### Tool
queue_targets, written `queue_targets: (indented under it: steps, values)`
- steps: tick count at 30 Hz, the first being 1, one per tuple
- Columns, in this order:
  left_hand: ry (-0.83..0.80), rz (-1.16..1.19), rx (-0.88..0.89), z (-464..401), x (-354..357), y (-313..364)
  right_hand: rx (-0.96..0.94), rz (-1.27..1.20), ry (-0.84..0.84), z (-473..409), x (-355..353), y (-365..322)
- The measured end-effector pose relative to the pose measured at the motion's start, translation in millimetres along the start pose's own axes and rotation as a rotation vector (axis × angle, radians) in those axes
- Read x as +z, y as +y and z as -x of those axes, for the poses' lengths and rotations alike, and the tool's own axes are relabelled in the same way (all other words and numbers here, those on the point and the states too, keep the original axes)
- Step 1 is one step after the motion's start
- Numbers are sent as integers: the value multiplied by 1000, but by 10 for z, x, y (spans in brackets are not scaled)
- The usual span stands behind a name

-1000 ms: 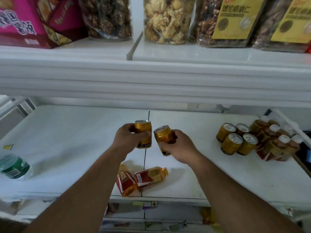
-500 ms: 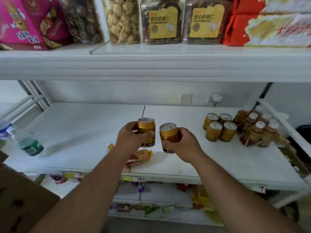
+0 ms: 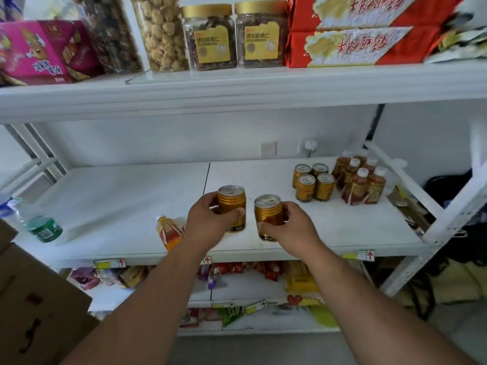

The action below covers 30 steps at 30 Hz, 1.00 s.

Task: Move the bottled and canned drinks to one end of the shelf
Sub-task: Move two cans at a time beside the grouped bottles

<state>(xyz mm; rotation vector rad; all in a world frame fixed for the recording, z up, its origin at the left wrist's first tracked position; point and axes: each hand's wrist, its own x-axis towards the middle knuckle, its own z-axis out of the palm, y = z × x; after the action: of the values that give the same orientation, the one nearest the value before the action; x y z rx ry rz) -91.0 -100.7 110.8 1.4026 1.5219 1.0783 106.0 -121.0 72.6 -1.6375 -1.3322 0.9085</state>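
Observation:
My left hand [image 3: 208,224] grips a gold can [image 3: 232,206], held upright over the middle of the white shelf [image 3: 126,196]. My right hand [image 3: 287,227] grips a second gold can [image 3: 268,214] just to its right. Several gold cans [image 3: 312,184] stand grouped at the shelf's right end, with several brown tea bottles [image 3: 361,180] beside them. An orange tea bottle [image 3: 168,229] lies on its side left of my left wrist, partly hidden by it. A clear water bottle with a green label [image 3: 39,225] lies at the shelf's far left.
The upper shelf [image 3: 237,85] carries snack jars, a pink box and red packs. The lower shelves hold snack packets. A cardboard box [image 3: 34,299] sits at the lower left. A slanted white frame bar [image 3: 453,206] bounds the shelf's right end.
Both cans are now upright; the right one was tilted a second ago. My view has pulled back and swung right, so more of the shelf's right end shows.

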Motion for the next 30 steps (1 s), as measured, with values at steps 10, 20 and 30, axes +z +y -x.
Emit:
queue_targets:
  steps: [10,20,30]
  values:
    - [-103,58,36,474,36,-263,76,56,105,672,-76,82]
    - [-160,19,81,787,399,-38,92,53,159,986,-495,247]
    - [-160,-8,95,755,1366,302,102,57,150,729,-1400,609]
